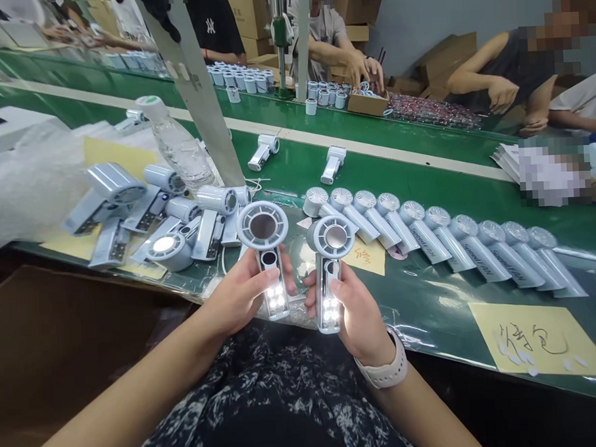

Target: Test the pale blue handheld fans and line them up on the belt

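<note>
Two light-blue handheld fans are held upright side by side in front of me, small lights glowing on both handles. My left hand is closed round the handle of one handheld fan, its thumb on the front above the lights. Round the other handheld fan my right hand is closed, thumb likewise on the handle front. Just beyond, a slanting row of similar fans lies to the right. A loose heap of fans lies on the left.
Two fans lie on the green belt ahead. A plastic bottle stands by a slanted metal post. Yellow paper with handwriting lies at right. Across the belt, people work beside several small round parts and a cardboard box.
</note>
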The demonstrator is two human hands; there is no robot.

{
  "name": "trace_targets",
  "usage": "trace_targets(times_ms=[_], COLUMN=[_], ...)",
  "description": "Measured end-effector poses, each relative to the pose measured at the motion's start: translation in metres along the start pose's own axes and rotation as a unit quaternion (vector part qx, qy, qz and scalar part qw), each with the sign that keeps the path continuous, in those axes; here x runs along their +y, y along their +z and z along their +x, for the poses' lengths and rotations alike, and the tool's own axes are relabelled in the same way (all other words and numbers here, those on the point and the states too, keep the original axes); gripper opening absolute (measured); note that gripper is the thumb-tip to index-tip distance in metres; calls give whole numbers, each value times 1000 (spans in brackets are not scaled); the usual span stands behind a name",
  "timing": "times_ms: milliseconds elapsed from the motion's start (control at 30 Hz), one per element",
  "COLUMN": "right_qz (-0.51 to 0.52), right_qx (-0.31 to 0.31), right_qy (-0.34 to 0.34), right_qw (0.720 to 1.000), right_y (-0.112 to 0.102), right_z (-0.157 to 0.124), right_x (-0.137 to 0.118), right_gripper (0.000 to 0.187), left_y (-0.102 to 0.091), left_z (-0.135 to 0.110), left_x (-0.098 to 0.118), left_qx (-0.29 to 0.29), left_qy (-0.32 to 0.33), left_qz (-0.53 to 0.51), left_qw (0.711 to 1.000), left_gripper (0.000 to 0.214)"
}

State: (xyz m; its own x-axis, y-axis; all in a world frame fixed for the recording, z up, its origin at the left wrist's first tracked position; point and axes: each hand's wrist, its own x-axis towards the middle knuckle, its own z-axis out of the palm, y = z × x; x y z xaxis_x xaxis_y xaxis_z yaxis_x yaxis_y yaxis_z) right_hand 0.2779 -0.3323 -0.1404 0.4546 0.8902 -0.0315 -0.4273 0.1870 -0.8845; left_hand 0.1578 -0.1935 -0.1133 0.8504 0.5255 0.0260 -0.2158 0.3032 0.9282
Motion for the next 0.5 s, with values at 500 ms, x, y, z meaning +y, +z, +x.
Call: trace_targets(times_ms=[500], right_qz=[42], right_qx=[-71], right_qy=[6], right_qw=[997], right_y=[1], right_z=[-4], right_x=[-4], right_gripper=[32], left_y=[-6], left_z=[-7], left_x=[-3], left_qx=[-5], left_qy=[-21], left_qz=[8], left_qw=[1000], left_gripper=[60])
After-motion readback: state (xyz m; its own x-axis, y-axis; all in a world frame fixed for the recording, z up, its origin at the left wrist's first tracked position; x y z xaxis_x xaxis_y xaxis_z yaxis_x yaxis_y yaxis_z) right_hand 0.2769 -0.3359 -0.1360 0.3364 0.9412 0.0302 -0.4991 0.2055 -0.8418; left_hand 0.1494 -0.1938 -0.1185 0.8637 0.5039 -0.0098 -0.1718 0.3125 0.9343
